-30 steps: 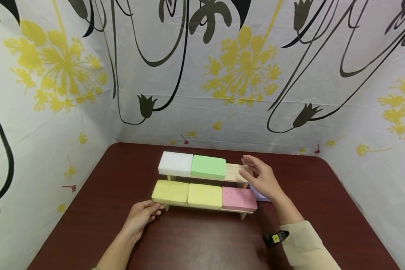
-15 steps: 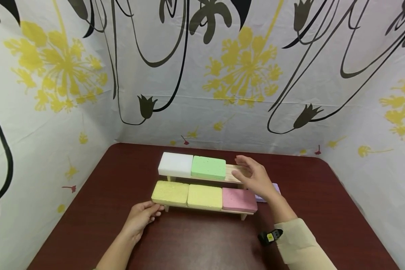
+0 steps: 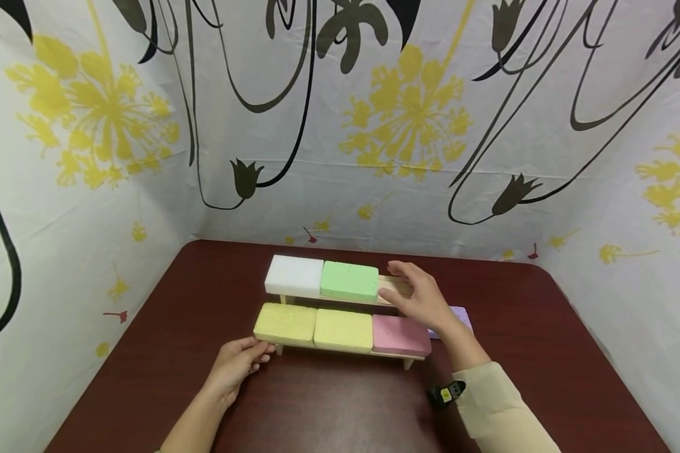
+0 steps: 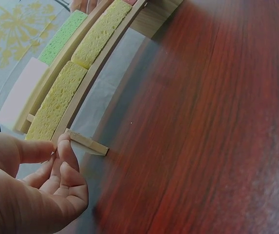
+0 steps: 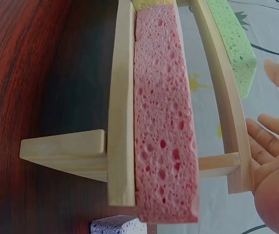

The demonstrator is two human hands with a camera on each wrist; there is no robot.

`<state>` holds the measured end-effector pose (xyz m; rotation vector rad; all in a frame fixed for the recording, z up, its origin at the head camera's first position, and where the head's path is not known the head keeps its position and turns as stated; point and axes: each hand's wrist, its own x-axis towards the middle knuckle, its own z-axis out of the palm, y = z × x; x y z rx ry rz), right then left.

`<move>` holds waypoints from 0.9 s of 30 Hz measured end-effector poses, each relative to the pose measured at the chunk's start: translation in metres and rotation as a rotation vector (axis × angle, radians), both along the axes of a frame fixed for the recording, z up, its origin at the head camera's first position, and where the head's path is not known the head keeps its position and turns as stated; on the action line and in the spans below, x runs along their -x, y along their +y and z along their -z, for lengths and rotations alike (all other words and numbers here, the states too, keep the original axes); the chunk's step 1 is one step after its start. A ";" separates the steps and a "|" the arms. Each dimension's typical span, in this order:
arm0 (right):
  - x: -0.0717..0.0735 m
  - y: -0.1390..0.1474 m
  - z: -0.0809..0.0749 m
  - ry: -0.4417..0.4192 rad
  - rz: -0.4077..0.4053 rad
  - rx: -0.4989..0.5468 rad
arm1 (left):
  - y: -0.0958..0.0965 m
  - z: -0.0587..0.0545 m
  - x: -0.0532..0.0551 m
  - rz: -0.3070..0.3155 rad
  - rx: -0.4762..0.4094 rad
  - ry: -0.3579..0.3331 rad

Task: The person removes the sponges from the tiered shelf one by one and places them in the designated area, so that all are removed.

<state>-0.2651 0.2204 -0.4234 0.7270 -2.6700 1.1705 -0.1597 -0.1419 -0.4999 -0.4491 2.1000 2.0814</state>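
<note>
A pale wooden two-tier rack [image 3: 395, 285] holds flat sponges. On its upper shelf sit a white block [image 3: 294, 275] and a green sponge [image 3: 349, 280]. The lower shelf bears a darker yellow sponge [image 3: 285, 323], a lighter yellow sponge [image 3: 343, 330] and a pink sponge [image 3: 401, 335]. My left hand [image 3: 235, 368] pinches the left end of the lower shelf between thumb and fingers, close by a short leg [image 4: 93, 144]. Over the bare right part of the upper shelf is my right hand [image 3: 422, 299], fingers extended and apart, fingertips close to the green sponge's right side.
A purple sponge [image 3: 463, 318] lies on the table right of the rack, partly hidden by my right forearm. The dark red wooden table [image 3: 340, 402] ends at a patterned cloth backdrop [image 3: 345, 207] behind and along both sides.
My right hand has moved left along the upper shelf toward the green sponge, uncovering more of the purple one. The left hand keeps its hold, and the sponges have stayed put.
</note>
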 end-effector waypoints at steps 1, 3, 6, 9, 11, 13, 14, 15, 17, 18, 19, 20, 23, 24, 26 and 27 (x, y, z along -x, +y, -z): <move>0.001 -0.001 0.000 0.004 -0.001 -0.006 | 0.000 0.000 0.000 0.000 0.001 -0.002; 0.002 -0.003 0.000 0.013 -0.003 -0.019 | -0.001 0.000 0.000 0.000 0.000 -0.005; 0.003 -0.006 -0.001 0.029 -0.008 -0.036 | -0.001 0.000 0.000 -0.003 0.000 -0.007; 0.004 -0.008 -0.003 0.042 -0.011 -0.055 | -0.001 -0.001 0.000 -0.002 -0.001 -0.006; 0.005 -0.010 -0.004 0.046 -0.010 -0.071 | -0.001 -0.001 0.000 -0.003 -0.001 -0.004; 0.006 -0.012 -0.004 0.044 -0.012 -0.084 | -0.001 -0.001 0.001 -0.003 -0.002 -0.004; 0.006 -0.012 -0.004 0.042 -0.013 -0.093 | -0.001 -0.001 0.001 -0.005 -0.003 -0.004; 0.007 -0.013 -0.004 0.041 -0.015 -0.104 | -0.001 -0.001 0.001 -0.006 -0.003 -0.004; 0.008 -0.015 -0.004 0.037 -0.020 -0.122 | -0.001 -0.001 0.001 -0.008 -0.002 -0.005; 0.009 -0.015 -0.004 0.037 -0.023 -0.131 | -0.001 -0.001 0.001 -0.008 -0.002 -0.005; 0.009 -0.016 -0.004 0.038 -0.028 -0.140 | -0.001 -0.001 0.001 -0.007 -0.002 -0.005; 0.009 -0.017 -0.004 0.038 -0.031 -0.148 | -0.001 -0.001 0.001 -0.008 -0.001 -0.006; 0.010 -0.020 -0.004 0.035 -0.038 -0.168 | 0.000 -0.002 0.000 -0.007 0.001 -0.005; 0.011 -0.021 -0.005 0.030 -0.036 -0.175 | 0.000 -0.003 0.000 -0.008 0.002 -0.005; 0.011 -0.023 -0.005 0.018 -0.027 -0.191 | 0.000 -0.004 0.000 -0.007 0.002 -0.002; 0.011 -0.023 -0.005 0.015 -0.024 -0.198 | 0.000 -0.004 0.000 -0.006 0.003 -0.001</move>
